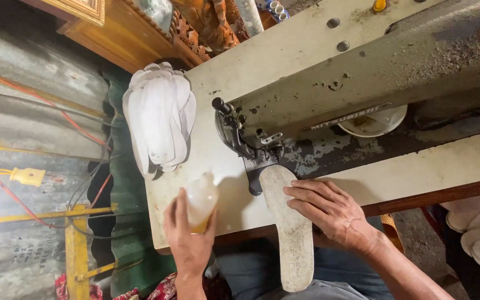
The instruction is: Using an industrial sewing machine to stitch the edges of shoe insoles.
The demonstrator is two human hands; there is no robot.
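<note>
Corrugated metal sheeting lines the wall beside a worn cream bench (pixel 206 139) carrying an old industrial sewing machine (pixel 362 72); a fanned stack of white insoles (pixel 159 119) lies near its needle end. At the bench's front edge, the left hand (pixel 189 236) grips a small translucent bottle (pixel 201 200); the right hand (pixel 329 211) rests open, fingers flat on a grey insole (pixel 290 233) whose tip lies under the presser foot.

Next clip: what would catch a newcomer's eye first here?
The big worn sewing machine stretching across the pale table, with a grey shoe insole lying under its needle end and pinned by the right hand. To its left, the left hand grips a small translucent bottle, and a fanned stack of white insoles sits at the table's far-left edge.
</note>
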